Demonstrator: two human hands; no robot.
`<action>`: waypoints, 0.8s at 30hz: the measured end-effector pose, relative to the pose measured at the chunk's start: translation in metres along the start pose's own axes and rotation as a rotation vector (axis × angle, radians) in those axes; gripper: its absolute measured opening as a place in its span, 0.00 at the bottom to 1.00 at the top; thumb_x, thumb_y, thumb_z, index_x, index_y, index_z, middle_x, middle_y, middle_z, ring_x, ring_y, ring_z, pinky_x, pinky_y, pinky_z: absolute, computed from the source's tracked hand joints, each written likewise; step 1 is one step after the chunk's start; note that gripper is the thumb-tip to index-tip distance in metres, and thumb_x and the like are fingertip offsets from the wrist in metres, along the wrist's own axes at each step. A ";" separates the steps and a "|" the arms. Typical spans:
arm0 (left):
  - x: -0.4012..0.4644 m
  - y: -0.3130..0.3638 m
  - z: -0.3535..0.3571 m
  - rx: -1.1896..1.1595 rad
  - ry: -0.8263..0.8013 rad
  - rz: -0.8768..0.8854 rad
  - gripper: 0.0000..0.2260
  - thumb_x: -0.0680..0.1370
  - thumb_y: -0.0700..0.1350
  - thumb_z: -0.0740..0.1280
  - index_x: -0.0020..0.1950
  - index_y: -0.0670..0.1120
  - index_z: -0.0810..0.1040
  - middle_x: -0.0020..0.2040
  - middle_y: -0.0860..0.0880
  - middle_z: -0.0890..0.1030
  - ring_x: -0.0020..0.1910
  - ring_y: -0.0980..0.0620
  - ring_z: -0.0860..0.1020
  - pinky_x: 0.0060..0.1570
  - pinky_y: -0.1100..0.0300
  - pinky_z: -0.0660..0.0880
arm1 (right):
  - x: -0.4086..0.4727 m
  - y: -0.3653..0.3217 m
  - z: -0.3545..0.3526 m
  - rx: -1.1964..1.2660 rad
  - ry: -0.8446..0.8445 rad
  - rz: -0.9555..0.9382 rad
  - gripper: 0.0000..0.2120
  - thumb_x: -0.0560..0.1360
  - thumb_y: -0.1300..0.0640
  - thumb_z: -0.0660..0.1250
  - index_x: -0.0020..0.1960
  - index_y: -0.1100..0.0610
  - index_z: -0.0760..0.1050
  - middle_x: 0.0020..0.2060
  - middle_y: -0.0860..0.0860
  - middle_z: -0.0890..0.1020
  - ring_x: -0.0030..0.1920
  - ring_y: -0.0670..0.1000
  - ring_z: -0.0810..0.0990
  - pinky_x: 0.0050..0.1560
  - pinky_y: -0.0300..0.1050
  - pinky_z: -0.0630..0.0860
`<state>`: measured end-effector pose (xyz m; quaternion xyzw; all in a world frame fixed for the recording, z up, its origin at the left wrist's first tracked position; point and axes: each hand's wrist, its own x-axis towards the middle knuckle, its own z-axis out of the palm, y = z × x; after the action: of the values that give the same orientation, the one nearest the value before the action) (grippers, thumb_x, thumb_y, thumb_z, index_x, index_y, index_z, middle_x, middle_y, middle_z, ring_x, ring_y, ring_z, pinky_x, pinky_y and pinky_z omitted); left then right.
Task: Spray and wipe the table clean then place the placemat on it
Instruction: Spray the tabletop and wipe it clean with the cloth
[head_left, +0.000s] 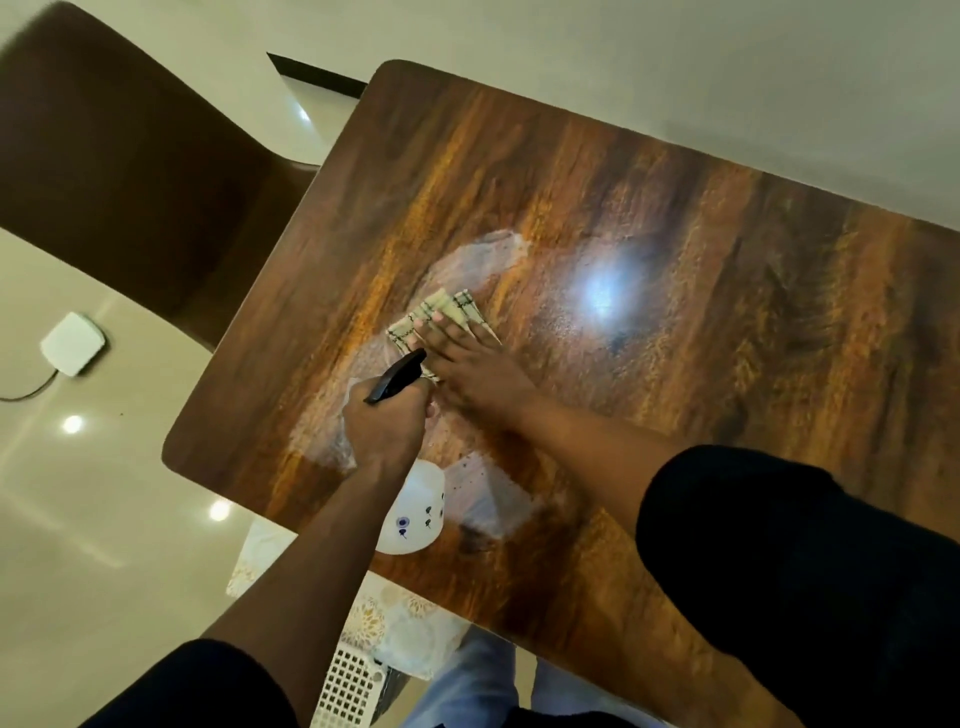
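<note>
A glossy wooden table (649, 218) is seen from above, with pale wet smears spread over its near left part. A folded checked cloth (441, 312) is pressed flat on the table by the right hand (462, 364), whose fingers are laid out straight over it – the cloth shows beyond the fingertips. Just beside it, a white spray bottle (415, 514) is gripped by the left hand (384, 421), the fingers curled round its neck and the black nozzle (397, 375) pointed toward the cloth; whether the bottle's base is touching the table cannot be told. The placemat (400, 634), pale with a gold floral pattern, is seen below the near table edge, off the tabletop, beside a white lattice basket (348, 691). A dark brown chair (119, 171) stands at the table's left side – on the floor near it lies a small white box (72, 343) with a cable
</note>
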<state>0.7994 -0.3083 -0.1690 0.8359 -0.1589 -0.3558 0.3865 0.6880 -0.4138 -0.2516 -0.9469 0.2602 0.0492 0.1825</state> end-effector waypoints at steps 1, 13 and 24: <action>0.003 0.000 -0.004 -0.007 0.003 -0.008 0.09 0.76 0.40 0.73 0.36 0.49 0.84 0.34 0.39 0.84 0.27 0.44 0.73 0.36 0.49 0.75 | 0.002 0.004 0.000 -0.012 -0.009 -0.024 0.31 0.83 0.43 0.44 0.84 0.51 0.50 0.84 0.50 0.48 0.83 0.52 0.44 0.80 0.55 0.43; 0.032 -0.026 -0.042 -0.166 0.019 -0.101 0.23 0.72 0.48 0.76 0.64 0.42 0.79 0.43 0.41 0.87 0.36 0.46 0.82 0.36 0.54 0.78 | 0.047 0.102 -0.045 0.132 0.234 0.847 0.30 0.85 0.51 0.54 0.84 0.54 0.50 0.84 0.55 0.49 0.83 0.57 0.45 0.81 0.56 0.44; 0.028 -0.036 -0.055 -0.150 0.061 -0.100 0.16 0.75 0.39 0.77 0.60 0.40 0.79 0.48 0.39 0.85 0.35 0.47 0.81 0.28 0.60 0.74 | 0.082 -0.063 0.005 0.037 0.005 0.141 0.32 0.83 0.46 0.42 0.85 0.53 0.46 0.84 0.51 0.46 0.83 0.54 0.41 0.81 0.57 0.43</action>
<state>0.8578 -0.2709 -0.1847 0.8220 -0.0782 -0.3599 0.4344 0.7906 -0.4000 -0.2513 -0.9228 0.3274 0.0549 0.1955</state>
